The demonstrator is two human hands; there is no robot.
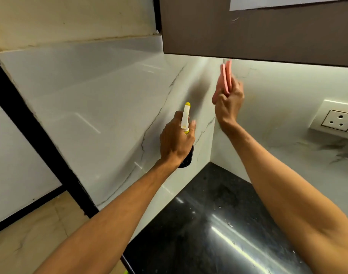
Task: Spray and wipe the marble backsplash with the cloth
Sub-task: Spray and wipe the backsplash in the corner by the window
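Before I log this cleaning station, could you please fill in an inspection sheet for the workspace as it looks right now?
Surface: black countertop, glossy, with glare and a few pale specks.
Job's things: marble backsplash, grey-veined, two walls meeting in a corner; spray bottle, white and yellow head pointing toward the marble; pink cloth, folded, raised high near the corner.
Clutter: nothing seen.
Hands: left hand grips the spray bottle; right hand holds the pink cloth; blur hides whether the cloth touches the marble.
Cables: nothing seen.
Surroundings: brown wall cabinet overhead; wall socket on the right; black frame on the left.
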